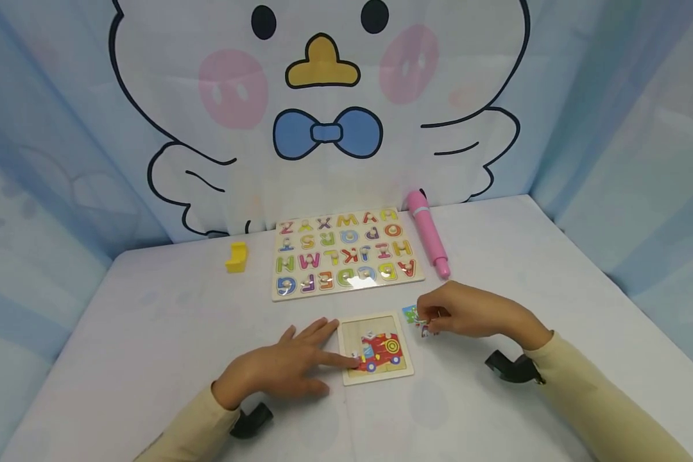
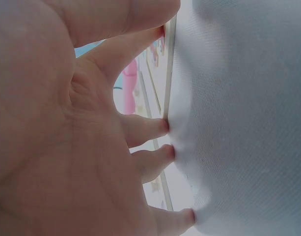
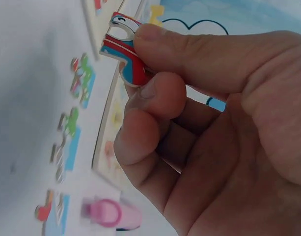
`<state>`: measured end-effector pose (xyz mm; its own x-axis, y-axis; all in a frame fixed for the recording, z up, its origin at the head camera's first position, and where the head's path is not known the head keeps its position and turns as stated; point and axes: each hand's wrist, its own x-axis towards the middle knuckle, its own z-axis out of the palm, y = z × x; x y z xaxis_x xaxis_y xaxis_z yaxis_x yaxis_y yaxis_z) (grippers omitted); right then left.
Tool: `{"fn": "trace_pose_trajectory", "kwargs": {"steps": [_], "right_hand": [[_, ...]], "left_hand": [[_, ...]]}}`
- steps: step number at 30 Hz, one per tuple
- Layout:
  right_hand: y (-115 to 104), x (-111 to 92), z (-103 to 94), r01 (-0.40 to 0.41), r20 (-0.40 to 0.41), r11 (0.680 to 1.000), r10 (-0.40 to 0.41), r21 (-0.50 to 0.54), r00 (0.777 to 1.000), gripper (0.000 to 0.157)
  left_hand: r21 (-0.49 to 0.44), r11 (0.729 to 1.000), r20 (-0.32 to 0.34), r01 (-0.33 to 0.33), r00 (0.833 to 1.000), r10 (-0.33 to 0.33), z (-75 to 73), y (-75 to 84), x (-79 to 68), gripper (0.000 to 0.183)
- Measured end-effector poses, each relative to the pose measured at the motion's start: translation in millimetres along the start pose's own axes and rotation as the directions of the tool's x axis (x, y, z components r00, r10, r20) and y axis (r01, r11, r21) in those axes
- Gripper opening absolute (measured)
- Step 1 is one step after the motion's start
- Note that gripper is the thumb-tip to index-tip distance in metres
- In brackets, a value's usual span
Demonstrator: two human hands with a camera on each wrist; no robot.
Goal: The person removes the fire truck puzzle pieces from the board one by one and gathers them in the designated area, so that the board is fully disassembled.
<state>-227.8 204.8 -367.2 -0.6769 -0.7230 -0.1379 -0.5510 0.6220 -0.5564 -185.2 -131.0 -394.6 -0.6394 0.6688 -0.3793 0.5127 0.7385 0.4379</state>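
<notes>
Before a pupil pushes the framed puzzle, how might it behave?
The framed puzzle lies flat, so it probably slides rather than tips. Its straight edges suggest stiffness. The red vehicle only partly fills it, so that may shift.

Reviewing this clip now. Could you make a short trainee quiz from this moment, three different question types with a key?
1. Which hand is partly over the square puzzle tray?
2. In the head view, what lies just off the right end of the alphabet board? A) yellow block B) pink cylinder C) square puzzle tray
3. True or false: the right hand pinches a red-and-blue puzzle piece.

Key:
1. The left hand.
2. B
3. True; the right wrist view shows it.
</notes>
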Motion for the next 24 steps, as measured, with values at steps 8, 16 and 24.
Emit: {"fn": "trace_pose_trajectory", "kwargs": {"steps": [8,16,24], "right_hand": [[9,-3,9.4,0.042,0.032,0.998,-0.044,0.051,0.999,0.013],[12,6,21.9,0.063,0.012,0.998,-0.063,-0.018,0.998,0.018],[11,8,24.1,0.002,-0.056,0.995,-0.008,-0.098,0.998,0.015]], "left_hand": [[-0.002,1.0,-0.001,-0.009,1.0,0.009,1.6,-2.2,0.2,0.053],[-0.013,1.0,-0.003,0.002,1.0,-0.002,1.1,-0.4,-0.5,0.053],[-0.009,1.0,-0.008,-0.001,1.0,0.001,1.8,-1.6,1.1,0.053]]}}
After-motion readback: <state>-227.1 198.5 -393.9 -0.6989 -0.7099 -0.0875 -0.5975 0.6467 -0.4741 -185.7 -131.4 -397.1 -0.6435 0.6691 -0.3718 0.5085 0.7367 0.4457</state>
